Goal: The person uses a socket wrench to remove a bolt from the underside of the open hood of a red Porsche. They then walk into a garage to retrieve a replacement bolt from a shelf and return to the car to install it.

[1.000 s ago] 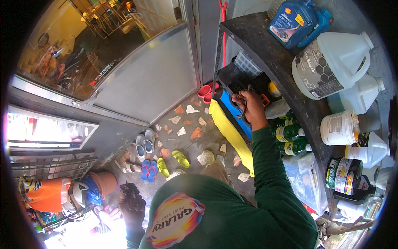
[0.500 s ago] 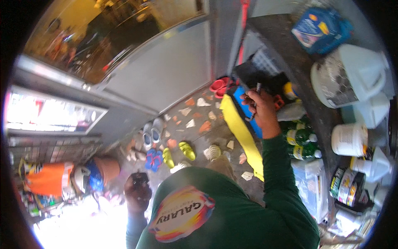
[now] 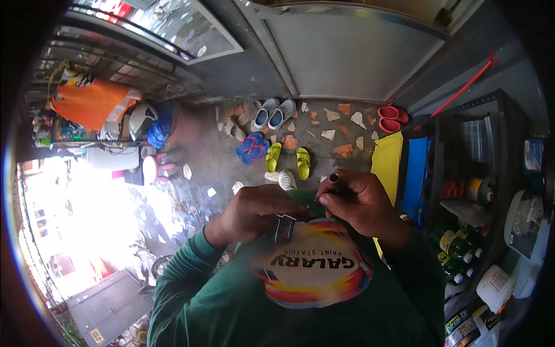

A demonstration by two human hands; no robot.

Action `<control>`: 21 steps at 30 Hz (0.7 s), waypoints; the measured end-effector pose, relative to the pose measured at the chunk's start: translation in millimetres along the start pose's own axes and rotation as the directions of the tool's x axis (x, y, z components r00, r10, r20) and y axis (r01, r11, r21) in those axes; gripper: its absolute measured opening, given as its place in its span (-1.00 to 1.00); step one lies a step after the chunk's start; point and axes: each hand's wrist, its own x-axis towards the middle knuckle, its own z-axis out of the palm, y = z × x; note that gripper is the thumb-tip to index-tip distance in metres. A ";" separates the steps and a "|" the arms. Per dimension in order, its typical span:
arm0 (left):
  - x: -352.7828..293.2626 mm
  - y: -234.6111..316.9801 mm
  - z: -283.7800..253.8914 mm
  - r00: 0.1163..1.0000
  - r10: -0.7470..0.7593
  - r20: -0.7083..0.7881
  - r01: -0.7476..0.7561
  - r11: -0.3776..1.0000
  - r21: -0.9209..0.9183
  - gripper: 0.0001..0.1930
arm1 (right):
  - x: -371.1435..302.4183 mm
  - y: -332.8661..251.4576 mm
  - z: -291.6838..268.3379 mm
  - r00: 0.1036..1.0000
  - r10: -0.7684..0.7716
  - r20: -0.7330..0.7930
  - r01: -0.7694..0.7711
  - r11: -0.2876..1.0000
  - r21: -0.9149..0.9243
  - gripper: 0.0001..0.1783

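Note:
Both my hands are close together in front of my chest, over the green shirt. My right hand [image 3: 363,202] is closed round a slim dark rod-shaped tool [image 3: 335,180], whose round end sticks up by the thumb. To its left, my left hand [image 3: 251,211] has bent fingers closed on a small dark item [image 3: 284,229] with a thin pale metal edge, hanging below the fingertips. Its kind is hard to make out, since the fingers cover most of it. Between the two hands is a narrow gap.
Yellow sandals [image 3: 273,157], blue flip-flops [image 3: 252,147], grey clogs [image 3: 275,113] and red clogs [image 3: 392,119] lie on the stone-patched floor. A grey door [image 3: 347,55] stands ahead. At right, a dark shelf [image 3: 509,139] holds bottles [image 3: 455,246] and jugs. An orange cloth [image 3: 92,104] hangs at left.
My right hand has drawn back from the shelf with the rod-shaped tool. My left hand has risen from my side to meet it before my chest. The view has turned left.

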 end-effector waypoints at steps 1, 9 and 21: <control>-5.5 -1.0 -1.8 1.000 -0.007 0.006 0.007 1.000 0.008 -0.61 | 2.7 3.7 3.1 1.000 -0.014 0.024 0.016 0.998 -0.062 -0.91; -41.3 -9.2 -21.6 0.993 -0.114 -0.016 0.113 0.993 -0.046 -0.56 | 28.8 11.8 37.1 0.997 -0.027 0.069 0.040 0.980 -0.196 -0.92; -67.7 -20.2 -34.6 0.982 -0.182 -0.039 0.174 0.972 -0.159 -0.62 | 47.0 20.5 68.3 0.989 -0.106 0.101 0.134 0.937 -0.323 -0.92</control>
